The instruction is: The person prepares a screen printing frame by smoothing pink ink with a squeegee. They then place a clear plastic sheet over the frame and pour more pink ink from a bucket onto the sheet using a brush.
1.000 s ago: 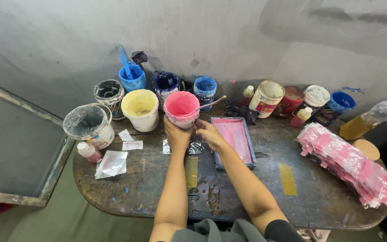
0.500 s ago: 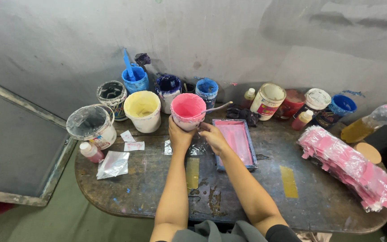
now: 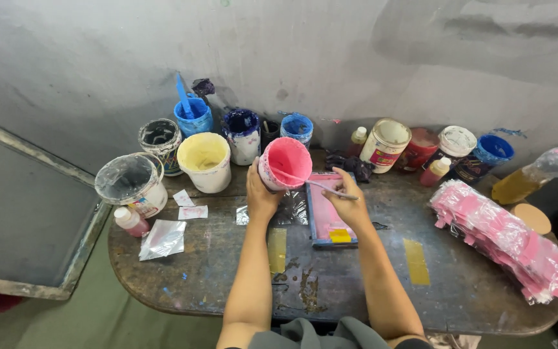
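Grey wall behind my bench (image 3: 356, 284). My left hand (image 3: 261, 194) tips the pink tub (image 3: 284, 163); my right hand (image 3: 347, 201) pinches a stick (image 3: 305, 181) dipped inside. Small frame (image 3: 328, 216) below looks already pink.

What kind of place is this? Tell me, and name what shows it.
Probably a small screen-printing workshop: paint tubs crowd a stained table, a framed mesh screen leans nearby, and the left hand tilts a pink paint tub while the right hand stirs.
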